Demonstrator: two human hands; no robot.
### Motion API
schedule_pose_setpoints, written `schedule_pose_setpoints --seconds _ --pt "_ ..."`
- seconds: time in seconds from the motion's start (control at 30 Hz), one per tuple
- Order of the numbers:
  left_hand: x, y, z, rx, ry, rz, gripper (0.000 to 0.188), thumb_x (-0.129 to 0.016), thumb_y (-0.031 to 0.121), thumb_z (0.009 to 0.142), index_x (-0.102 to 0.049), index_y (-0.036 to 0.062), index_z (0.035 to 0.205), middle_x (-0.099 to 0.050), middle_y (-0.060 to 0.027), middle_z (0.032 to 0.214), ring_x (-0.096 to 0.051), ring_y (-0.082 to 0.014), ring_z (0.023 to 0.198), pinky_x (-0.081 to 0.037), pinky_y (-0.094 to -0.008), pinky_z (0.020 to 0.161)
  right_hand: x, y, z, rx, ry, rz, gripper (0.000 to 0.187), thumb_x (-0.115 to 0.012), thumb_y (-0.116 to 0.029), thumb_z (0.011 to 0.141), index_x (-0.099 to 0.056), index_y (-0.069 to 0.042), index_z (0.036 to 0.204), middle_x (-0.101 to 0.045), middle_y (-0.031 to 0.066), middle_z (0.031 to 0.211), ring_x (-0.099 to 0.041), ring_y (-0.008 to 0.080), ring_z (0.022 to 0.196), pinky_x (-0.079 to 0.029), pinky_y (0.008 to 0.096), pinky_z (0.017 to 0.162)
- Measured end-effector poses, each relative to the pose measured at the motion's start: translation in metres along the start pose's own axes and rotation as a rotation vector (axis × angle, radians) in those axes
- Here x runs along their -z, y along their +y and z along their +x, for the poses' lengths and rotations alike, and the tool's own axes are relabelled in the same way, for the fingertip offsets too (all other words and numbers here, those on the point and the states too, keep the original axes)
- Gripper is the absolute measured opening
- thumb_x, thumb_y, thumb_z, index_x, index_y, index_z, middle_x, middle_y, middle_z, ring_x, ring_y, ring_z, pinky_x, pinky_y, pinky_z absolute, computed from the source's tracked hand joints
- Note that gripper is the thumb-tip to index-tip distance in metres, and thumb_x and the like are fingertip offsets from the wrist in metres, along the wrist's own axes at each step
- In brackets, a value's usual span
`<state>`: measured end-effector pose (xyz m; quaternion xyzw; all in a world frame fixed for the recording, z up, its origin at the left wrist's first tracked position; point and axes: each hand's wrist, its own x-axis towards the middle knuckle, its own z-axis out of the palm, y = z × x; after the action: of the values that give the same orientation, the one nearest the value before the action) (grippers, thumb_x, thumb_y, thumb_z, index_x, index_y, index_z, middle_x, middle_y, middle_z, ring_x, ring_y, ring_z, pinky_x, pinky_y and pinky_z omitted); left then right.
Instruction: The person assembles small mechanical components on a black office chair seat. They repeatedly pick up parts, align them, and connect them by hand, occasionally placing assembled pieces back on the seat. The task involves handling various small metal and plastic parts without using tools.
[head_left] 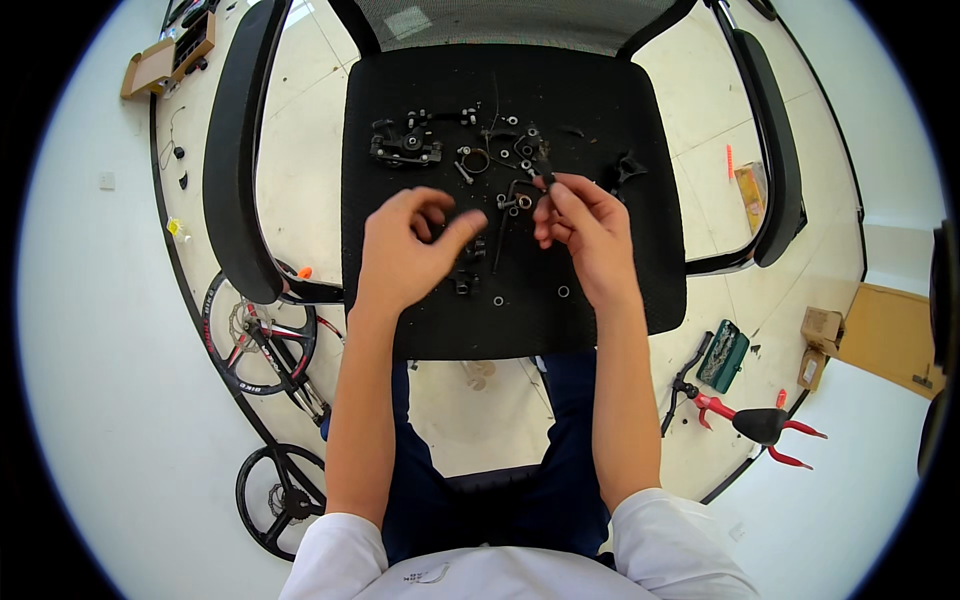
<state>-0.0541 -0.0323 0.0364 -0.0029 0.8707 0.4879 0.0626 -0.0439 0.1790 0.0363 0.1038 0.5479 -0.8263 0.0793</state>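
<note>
Small bike parts lie spread over the black seat of an office chair. My right hand is closed, pinching a small dark part between thumb and fingertips; its exact kind is too small to tell. Slightly blurred, my left hand hovers over the seat with fingers curled, thumb apart, and nothing visible in it. Below the right fingertips are a long black hex key and several nuts and bolts. Beyond my left hand sits a black brake caliper, with a metal ring to its right.
Armrests flank the seat. A black star-shaped piece lies at its right. Bike wheels stand on the left floor. A red fork, a green toolbox and cardboard boxes are at the right.
</note>
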Motion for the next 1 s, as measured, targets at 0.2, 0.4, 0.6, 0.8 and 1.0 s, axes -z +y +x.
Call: schedule_pose_setpoints --seconds 0.2,0.4,0.6,0.8,1.0 --pt "-0.004 -0.013 -0.018 -0.096 -0.082 0.209 0.035 -0.085 0.021 0.072 -0.068 -0.0014 0.093 -0.061 -0.0070 0.082 -0.057 -0.0138 0.059 -0.046 -0.0268 0.056 0.004 -0.005 -0.008 -0.098 -0.183 0.122 0.025 -0.062 -0.016 0.096 -0.065 0.006 0.108 -0.063 0.0051 0.079 -0.058 0.0109 0.065 -0.047 0.0238 0.059" --pt "0.001 -0.019 -0.015 0.166 -0.059 -0.378 0.016 -0.065 -0.003 0.086 -0.070 -0.0061 0.101 -0.073 -0.0127 0.086 -0.071 -0.0148 0.076 -0.057 -0.0244 0.070 -0.007 -0.002 -0.006 -0.081 -0.227 0.251 0.022 -0.062 -0.017 0.096 -0.065 0.005 0.099 -0.054 0.0012 0.072 -0.050 0.0084 0.060 -0.040 0.0229 0.054" --pt "0.008 -0.031 -0.007 0.146 0.004 -0.202 0.016 -0.060 0.001 0.091 -0.070 -0.0050 0.104 -0.072 -0.0102 0.088 -0.069 -0.0134 0.076 -0.056 -0.0246 0.069 -0.014 0.001 0.005 -0.233 -0.193 -0.118 0.023 -0.061 -0.017 0.095 -0.065 0.006 0.093 -0.050 -0.0008 0.063 -0.047 0.0068 0.054 -0.036 0.0216 0.048" --pt "0.012 -0.037 -0.007 0.154 0.125 -0.175 0.017 -0.063 0.006 0.090 -0.071 -0.0026 0.101 -0.073 -0.0113 0.081 -0.069 -0.0137 0.069 -0.054 -0.0257 0.066 -0.004 0.005 0.006 -0.228 -0.120 -0.445 0.026 -0.062 -0.020 0.095 -0.066 0.006 0.089 -0.049 -0.0011 0.056 -0.044 0.0062 0.045 -0.034 0.0222 0.044" --pt "0.000 -0.024 -0.008 0.041 0.083 -0.068 0.023 -0.068 0.011 0.085 -0.068 -0.0019 0.104 -0.069 -0.0121 0.083 -0.068 -0.0168 0.068 -0.054 -0.0269 0.066 -0.006 0.004 -0.003 -0.257 -0.155 -0.663 0.026 -0.063 -0.019 0.094 -0.065 0.004 0.082 -0.051 0.0004 0.057 -0.046 0.0067 0.046 -0.034 0.0222 0.043"
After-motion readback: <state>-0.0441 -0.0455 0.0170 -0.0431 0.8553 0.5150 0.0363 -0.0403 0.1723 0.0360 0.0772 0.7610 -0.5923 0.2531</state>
